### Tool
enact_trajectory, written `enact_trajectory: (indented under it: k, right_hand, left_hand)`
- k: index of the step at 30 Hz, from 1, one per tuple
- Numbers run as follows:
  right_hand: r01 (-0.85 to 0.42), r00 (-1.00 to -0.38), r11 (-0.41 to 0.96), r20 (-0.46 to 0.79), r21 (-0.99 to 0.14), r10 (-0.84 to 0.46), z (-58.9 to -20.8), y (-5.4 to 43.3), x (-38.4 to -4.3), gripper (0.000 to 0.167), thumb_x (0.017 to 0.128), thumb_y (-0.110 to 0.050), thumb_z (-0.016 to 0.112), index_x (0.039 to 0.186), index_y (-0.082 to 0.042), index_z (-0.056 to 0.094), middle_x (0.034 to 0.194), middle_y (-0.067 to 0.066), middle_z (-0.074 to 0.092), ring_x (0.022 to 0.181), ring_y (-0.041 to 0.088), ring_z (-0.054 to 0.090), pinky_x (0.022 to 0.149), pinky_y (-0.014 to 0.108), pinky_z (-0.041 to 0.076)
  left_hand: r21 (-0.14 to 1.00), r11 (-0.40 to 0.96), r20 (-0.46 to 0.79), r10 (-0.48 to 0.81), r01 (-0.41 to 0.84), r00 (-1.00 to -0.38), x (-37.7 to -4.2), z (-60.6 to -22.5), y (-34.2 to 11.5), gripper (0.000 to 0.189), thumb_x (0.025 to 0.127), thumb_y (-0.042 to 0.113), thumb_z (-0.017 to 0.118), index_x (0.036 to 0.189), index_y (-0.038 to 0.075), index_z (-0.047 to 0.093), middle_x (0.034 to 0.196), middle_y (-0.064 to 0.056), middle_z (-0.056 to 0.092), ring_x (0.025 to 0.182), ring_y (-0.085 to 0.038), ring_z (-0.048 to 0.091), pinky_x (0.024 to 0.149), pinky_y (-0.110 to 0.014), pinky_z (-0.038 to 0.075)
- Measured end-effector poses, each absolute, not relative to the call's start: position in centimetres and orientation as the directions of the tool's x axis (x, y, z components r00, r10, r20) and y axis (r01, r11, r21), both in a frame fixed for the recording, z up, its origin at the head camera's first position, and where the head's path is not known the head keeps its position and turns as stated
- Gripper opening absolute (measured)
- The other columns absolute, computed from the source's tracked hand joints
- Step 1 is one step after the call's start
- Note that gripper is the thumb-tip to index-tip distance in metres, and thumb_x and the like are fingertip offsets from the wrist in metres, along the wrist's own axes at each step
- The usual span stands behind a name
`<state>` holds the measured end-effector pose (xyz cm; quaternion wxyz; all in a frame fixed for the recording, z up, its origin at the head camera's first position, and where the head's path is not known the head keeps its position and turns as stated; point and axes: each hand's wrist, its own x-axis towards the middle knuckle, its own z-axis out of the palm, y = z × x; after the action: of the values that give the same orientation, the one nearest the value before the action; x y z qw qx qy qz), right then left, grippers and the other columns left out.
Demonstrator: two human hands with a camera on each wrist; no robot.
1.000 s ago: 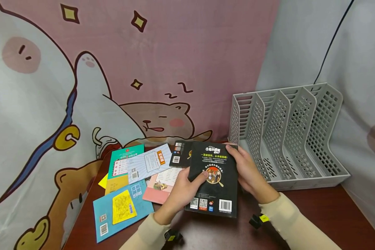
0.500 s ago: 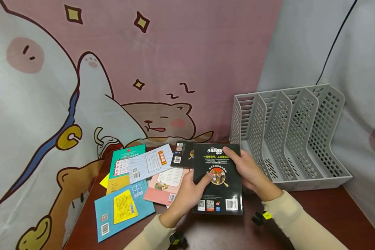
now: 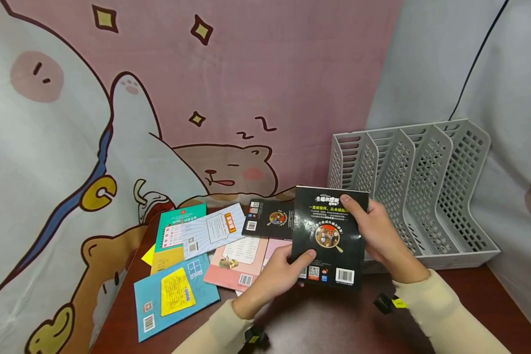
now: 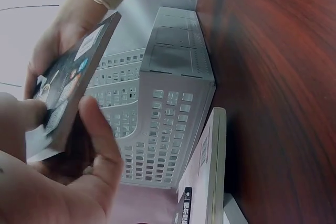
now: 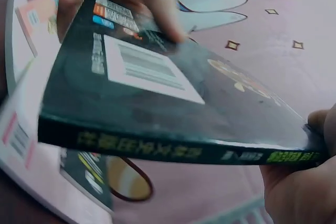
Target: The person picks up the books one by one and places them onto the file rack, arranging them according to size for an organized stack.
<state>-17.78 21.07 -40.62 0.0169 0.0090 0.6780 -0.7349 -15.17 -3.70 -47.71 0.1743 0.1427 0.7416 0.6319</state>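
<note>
Black book (image 3: 329, 237), long axis pointing forward, is gripped by the left hand (image 3: 278, 274) and by the right hand (image 3: 380, 233), which is nearer the gray rack (image 3: 442, 261).

Black book (image 3: 329, 211), grey latticed rack (image 3: 427, 194), red-brown table (image 3: 327, 322)

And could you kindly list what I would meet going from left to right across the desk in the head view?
Bright blue book, salmon-pink book, left hand, held black book, gray file rack.
</note>
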Motion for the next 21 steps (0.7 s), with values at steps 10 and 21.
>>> enact_trajectory:
  k: [10, 21]
  right_hand:
    - [-0.299, -0.904, -0.154, 0.228, -0.942, 0.362, -37.5, 25.6, -17.2, 0.015, 0.107, -0.024, 0.075, 0.107, -0.009, 0.08, 0.085, 0.001, 0.083, 0.064, 0.014, 0.081, 0.053, 0.031, 0.063]
    - [-0.409, -0.626, 0.345, 0.535, -0.845, 0.568, -36.5, 27.3, -16.7, 0.028, 0.108, -0.028, 0.072, 0.119, -0.004, 0.083, 0.089, -0.018, 0.081, 0.069, -0.004, 0.076, 0.065, 0.012, 0.06]
  left_hand:
    - [0.98, 0.187, -0.026, 0.455, 0.067, -0.89, -15.3, -48.0, -2.3, 0.021, 0.111, 0.028, 0.067, 0.107, 0.009, 0.075, 0.092, -0.029, 0.077, 0.057, -0.02, 0.068, 0.054, -0.031, 0.061]
    - [0.935, 0.306, 0.03, 0.433, 0.178, -0.901, -16.7, -48.2, 1.7, 0.03, 0.108, 0.034, 0.07, 0.135, 0.021, 0.073, 0.105, 0.005, 0.077, 0.076, -0.007, 0.074, 0.068, -0.027, 0.063]
